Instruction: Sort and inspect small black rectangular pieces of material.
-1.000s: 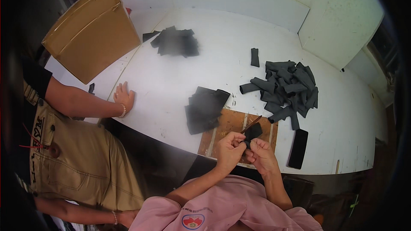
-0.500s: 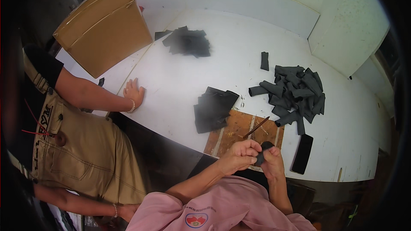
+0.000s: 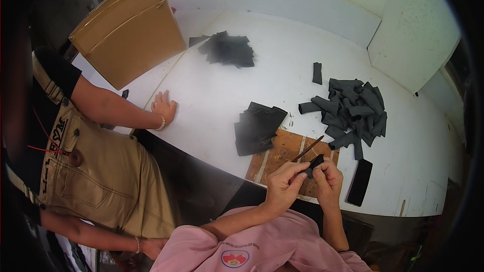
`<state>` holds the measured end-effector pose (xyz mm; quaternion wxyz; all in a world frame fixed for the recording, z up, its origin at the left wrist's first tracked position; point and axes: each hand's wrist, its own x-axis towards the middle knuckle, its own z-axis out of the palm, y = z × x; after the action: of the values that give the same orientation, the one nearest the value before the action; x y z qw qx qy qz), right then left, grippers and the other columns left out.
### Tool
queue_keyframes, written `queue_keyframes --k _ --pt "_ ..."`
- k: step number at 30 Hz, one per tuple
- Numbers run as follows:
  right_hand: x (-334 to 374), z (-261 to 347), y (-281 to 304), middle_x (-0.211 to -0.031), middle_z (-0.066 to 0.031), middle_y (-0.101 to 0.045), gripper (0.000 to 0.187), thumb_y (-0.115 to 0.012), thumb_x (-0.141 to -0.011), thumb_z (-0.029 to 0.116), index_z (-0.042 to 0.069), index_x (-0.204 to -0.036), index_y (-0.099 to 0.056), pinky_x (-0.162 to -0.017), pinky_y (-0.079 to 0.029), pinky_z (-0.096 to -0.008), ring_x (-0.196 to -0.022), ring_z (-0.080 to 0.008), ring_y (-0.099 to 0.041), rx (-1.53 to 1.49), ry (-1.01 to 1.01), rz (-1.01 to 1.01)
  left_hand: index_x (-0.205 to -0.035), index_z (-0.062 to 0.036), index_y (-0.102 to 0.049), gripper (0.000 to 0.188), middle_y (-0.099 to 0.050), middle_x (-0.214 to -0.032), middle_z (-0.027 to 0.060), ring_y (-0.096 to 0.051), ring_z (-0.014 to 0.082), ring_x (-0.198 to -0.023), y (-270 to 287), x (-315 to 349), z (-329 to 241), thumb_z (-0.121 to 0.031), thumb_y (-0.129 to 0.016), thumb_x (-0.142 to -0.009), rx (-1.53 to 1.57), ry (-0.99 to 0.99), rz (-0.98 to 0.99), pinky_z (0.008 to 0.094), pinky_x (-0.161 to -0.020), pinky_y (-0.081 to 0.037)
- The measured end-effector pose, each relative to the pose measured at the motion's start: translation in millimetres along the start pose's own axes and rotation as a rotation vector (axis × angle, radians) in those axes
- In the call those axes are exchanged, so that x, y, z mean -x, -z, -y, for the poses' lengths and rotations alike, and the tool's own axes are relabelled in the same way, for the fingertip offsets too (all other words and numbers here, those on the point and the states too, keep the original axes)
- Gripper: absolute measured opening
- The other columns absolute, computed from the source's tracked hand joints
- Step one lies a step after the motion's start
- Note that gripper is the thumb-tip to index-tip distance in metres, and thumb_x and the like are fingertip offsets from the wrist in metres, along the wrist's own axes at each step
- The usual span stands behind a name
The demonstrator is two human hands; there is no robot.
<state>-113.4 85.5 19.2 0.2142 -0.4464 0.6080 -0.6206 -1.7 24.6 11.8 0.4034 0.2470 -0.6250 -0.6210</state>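
Note:
Between my two hands is a small dark fabric piece (image 3: 316,161), pinched from both sides. My left hand (image 3: 283,183) grips its near left edge with thumb and fingers. My right hand (image 3: 328,180) holds the other side, its fingers bent around the cloth. Just beyond them a brown pointed stick (image 3: 308,148) lies slanted on a worn brown board (image 3: 287,143) at the table's front edge. A stack of flat black pieces (image 3: 258,127) overlaps the board's left side. To the right is a heap of dark grey fabric tubes (image 3: 355,108).
A single grey tube (image 3: 317,73) lies apart behind the heap. A black phone-like slab (image 3: 359,182) rests near the front edge. Farther back is another black stack (image 3: 229,49), with a cardboard box (image 3: 128,32) at left. A co-worker's hand (image 3: 164,109) leans on the white table (image 3: 201,131).
Both my hands have moved slightly up and the dark piece has turned, now pointing up to the right between my fingers. The whole view has shifted a little.

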Motion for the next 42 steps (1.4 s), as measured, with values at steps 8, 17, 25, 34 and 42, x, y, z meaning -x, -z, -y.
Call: queue_keyframes --k 8,17,25,34,42 --pt "1.4 11.9 -2.3 -0.066 -0.0029 -0.043 0.013 -0.052 -0.081 0.008 0.001 -0.072 -0.047 -0.049 -0.032 -0.0207 -0.055 -0.0086 -0.04 0.08 0.036 -0.002 -0.094 0.002 -0.054 0.014 -0.053 -0.086 0.0033 -0.045 0.0052 -0.063 0.4 -1.0 2.9 0.002 -0.052 -0.08 0.21 0.061 0.026 0.0164 -0.055 -0.036" --pt "8.2 12.5 6.1 -0.075 -0.0018 -0.043 0.014 -0.054 -0.081 0.011 0.002 -0.07 -0.049 -0.051 -0.037 -0.0195 -0.058 -0.0077 -0.043 -0.445 -0.334 0.06 -0.094 0.0001 -0.048 0.02 -0.057 -0.079 0.0069 -0.045 0.0026 -0.05 18.1 -13.2 -6.2 0.006 -0.053 -0.076 0.851 0.581 0.25 0.0138 -0.041 -0.031" --pt "-11.1 107.2 8.8 -0.068 -0.0035 -0.044 0.021 -0.058 -0.079 0.019 0.001 -0.07 -0.05 -0.054 -0.034 -0.0225 -0.06 -0.0117 -0.043 -0.185 0.064 0.366 -0.089 0.0054 -0.047 0.036 -0.054 -0.069 0.0056 -0.041 0.0045 -0.042 28.1 -33.6 -49.7 -0.012 -0.067 -0.065 1.066 0.407 0.915 0.0161 -0.038 -0.026" --pt "-61.9 76.2 18.5 -0.063 0.0032 -0.046 0.022 -0.055 -0.082 0.022 0.003 -0.072 -0.051 -0.049 -0.031 -0.019 -0.055 -0.0046 -0.038 -0.281 -0.223 0.171 -0.105 0.0022 -0.043 0.026 -0.056 -0.079 0.0087 -0.033 0.0032 -0.034 17.4 -74.6 -55.7 0.0 -0.045 -0.079 1.434 0.655 0.517 0.0176 -0.034 -0.027" --pt "-73.1 42.5 13.4 -0.062 0.0038 -0.046 0.02 -0.056 -0.082 0.023 0.004 -0.076 -0.055 -0.048 -0.03 -0.0167 -0.053 -0.0032 -0.038 -0.583 -0.452 0.224 -0.102 0.002 -0.049 0.025 -0.056 -0.085 0.0117 -0.031 0.0055 -0.037 22.6 -87.5 -33.2 -0.001 -0.043 -0.078 1.424 0.725 0.327 0.0197 -0.036 -0.028"
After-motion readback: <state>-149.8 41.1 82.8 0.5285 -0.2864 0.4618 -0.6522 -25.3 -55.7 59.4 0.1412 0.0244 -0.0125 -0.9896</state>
